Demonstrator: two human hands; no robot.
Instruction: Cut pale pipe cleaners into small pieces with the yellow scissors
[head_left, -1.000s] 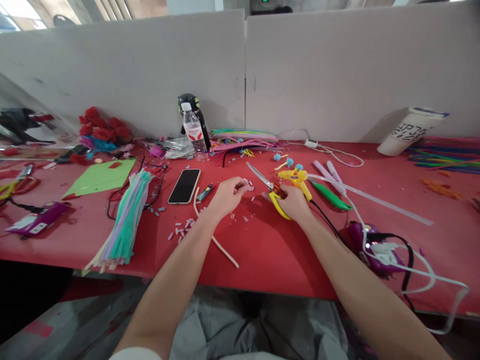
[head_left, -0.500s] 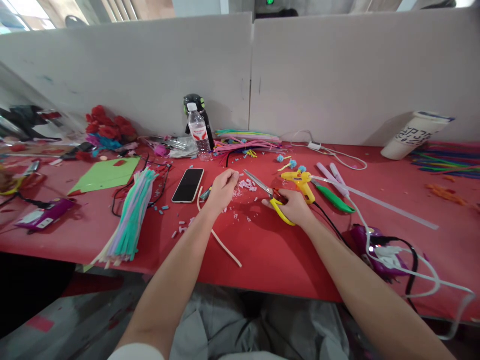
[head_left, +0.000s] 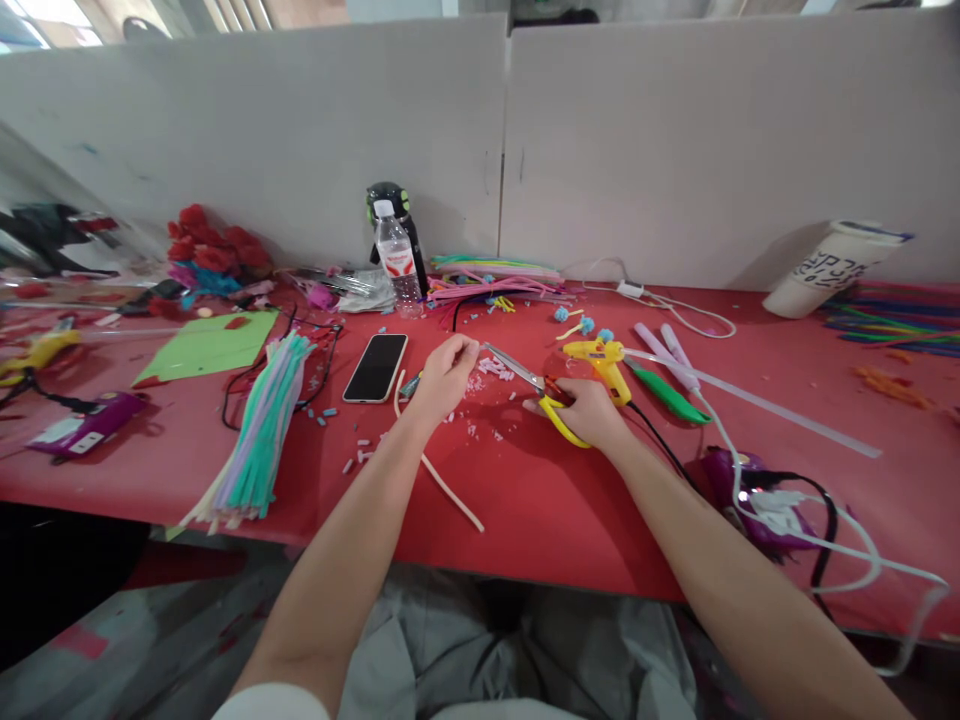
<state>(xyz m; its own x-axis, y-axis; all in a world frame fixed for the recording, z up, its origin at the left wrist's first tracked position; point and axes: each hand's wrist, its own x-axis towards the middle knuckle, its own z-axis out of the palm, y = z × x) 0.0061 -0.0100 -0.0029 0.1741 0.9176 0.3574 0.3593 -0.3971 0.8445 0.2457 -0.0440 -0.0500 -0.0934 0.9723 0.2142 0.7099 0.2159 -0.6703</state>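
- The right hand (head_left: 589,410) grips the scissors (head_left: 525,372) by the handles, over the red table (head_left: 555,520); taking the pivot as the dial's centre and the white panel (head_left: 637,150) as 12 o'clock, the blades point to 10
- The left hand (head_left: 448,375) is at 9 o'clock, fingertips drawn together just beside the blade tips; I cannot tell whether anything is pinched between them
- Small pink pieces (head_left: 495,369) lie in a loose heap between the left hand and the blades, on the blades' 7 o'clock side
- At 7 o'clock, a cream strip (head_left: 450,487) curves across the table, partly hidden by the left forearm
- At 9 o'clock, beyond the left hand, lies a phone (head_left: 376,369)
- Between 8 and 9, farther out, is a bundle of fuzzy stems (head_left: 259,440) in teal, lilac and cream
- Between 2 and 3, near the right hand, a yellow glue gun (head_left: 607,368) lies on its side
- At 10, well apart, stands a clear bottle (head_left: 397,260)
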